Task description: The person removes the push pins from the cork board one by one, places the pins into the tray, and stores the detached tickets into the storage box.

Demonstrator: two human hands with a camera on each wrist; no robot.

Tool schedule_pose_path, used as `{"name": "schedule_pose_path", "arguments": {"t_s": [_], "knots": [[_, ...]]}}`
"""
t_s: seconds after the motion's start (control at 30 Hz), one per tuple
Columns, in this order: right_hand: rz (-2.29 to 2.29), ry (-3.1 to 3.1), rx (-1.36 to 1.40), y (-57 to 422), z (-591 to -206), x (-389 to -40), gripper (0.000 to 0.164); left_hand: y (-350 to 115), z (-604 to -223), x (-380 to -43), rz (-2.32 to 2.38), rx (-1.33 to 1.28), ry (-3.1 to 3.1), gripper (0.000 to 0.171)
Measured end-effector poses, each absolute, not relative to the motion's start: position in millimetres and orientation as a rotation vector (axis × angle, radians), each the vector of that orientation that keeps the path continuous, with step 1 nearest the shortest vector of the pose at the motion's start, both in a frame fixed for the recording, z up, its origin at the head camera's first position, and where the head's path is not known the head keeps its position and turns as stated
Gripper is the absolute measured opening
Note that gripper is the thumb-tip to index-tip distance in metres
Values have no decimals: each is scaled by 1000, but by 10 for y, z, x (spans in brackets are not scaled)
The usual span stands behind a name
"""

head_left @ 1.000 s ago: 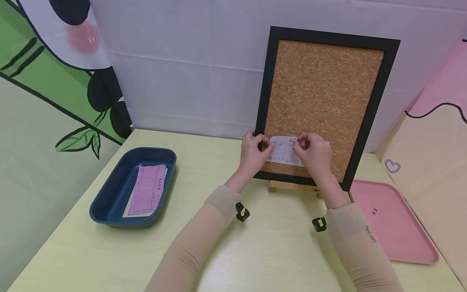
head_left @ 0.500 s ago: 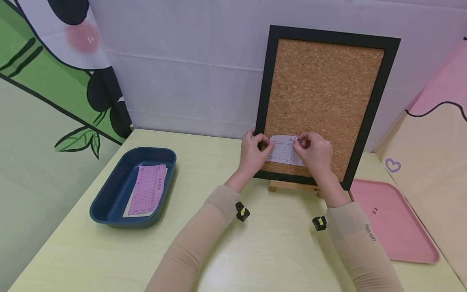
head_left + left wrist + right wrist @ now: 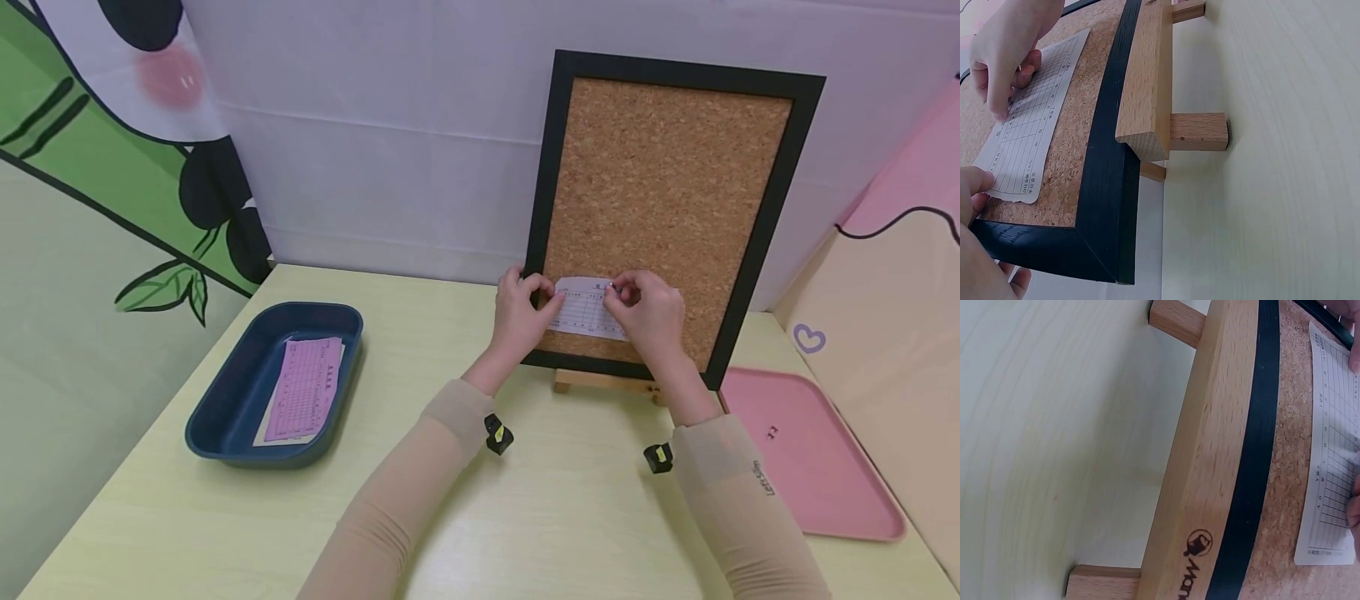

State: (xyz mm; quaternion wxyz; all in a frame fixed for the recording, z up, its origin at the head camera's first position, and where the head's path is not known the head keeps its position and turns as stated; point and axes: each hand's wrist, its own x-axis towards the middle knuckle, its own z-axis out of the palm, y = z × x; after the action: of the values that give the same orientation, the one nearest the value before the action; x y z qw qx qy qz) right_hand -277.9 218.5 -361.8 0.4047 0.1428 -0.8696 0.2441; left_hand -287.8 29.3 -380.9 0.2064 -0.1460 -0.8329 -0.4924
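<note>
A white printed form (image 3: 583, 308) lies against the lower part of the framed cork board (image 3: 667, 183). My left hand (image 3: 517, 312) pinches the form's left edge with thumb and index finger. In the left wrist view, other fingers of that hand (image 3: 979, 250) reach behind the black frame. My right hand (image 3: 648, 317) is at the form's upper middle, its thumb and index finger pinching a small shiny pushpin (image 3: 612, 287) against the paper. The right hand covers the form's right part in the head view. The pin's tip is hidden.
A wooden stand (image 3: 1210, 456) holds the board on the table. To the left, a blue tray (image 3: 225, 408) contains a pink form (image 3: 303, 387) over a cream sheet. A pink tray (image 3: 832, 467) at right bears small pins (image 3: 772, 432). A pale cloth (image 3: 390, 150) hangs behind.
Both hands keep nearly the same place on the form. The right hand and its pin have shifted very slightly to the right.
</note>
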Motion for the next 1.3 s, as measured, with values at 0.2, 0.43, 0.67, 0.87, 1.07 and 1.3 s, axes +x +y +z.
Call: {"name": "schedule_pose_path", "arguments": {"t_s": [0.2,0.43,0.67,0.87,1.07,1.3], "knots": [[668,-2160,370,2199,-3613,-2781,11,293,-3794,-2884,-1367,-407,-2317,13],[728,-2133,415,2234,-3610,-2773,10,296,-3776,-2887,-1368,-413,-2313,13],[774,-2166,439,2249,-3576,-2724,9,273,-3780,-2867,-1385,-412,-2335,14],[762,-2190,466,2258,-3502,-2618,9,202,-3753,-2817,-1408,-415,-2354,16],[779,-2184,475,2298,-3419,-2514,8,101,-3716,-2763,-1417,-420,-2346,15],[806,-2201,505,2326,-3307,-2385,6,-13,-3649,-2736,-1451,-393,-2366,17]]}}
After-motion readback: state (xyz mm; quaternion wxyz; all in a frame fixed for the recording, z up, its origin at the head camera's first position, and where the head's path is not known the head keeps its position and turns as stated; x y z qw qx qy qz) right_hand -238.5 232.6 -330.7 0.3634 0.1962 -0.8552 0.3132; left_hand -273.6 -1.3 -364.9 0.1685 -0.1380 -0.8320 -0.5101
